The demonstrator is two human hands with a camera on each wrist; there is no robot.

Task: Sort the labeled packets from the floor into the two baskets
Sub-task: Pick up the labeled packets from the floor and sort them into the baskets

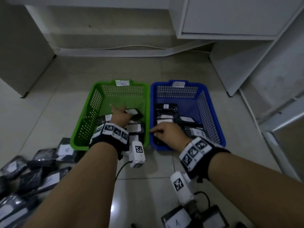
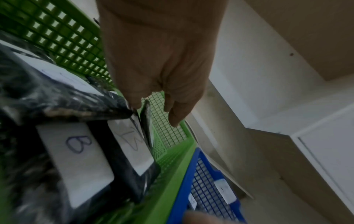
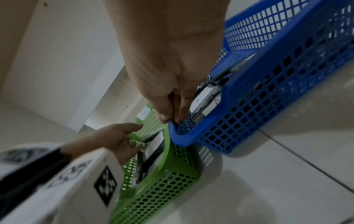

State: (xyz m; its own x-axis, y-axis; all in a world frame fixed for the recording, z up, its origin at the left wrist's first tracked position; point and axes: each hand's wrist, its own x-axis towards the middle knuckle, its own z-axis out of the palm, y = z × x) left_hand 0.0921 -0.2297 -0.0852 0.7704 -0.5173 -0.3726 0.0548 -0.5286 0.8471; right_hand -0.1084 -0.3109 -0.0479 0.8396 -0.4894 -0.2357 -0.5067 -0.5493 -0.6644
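While both hands reach into the baskets, loose packets lie on the floor behind them.

Left hand (image 1: 118, 117) is inside the green basket (image 1: 85, 122), its grip relaxed with fingers spread just above a black packet (image 2: 134, 145) whose white label seems to read B; whether the fingers touch it cannot be told. Right hand (image 1: 167, 134) is at the near left corner of the blue basket (image 1: 212, 116), thumb and fingers pinched on that basket's rim, as the right wrist view shows. Packets marked A (image 1: 166, 106) lie in the blue basket, packets marked B (image 2: 78, 159) in the green one. More labeled packets (image 1: 32, 175) are heaped on the floor near the green basket's near left corner, and a few (image 1: 177, 219) lie nearer the person, under the right forearm.
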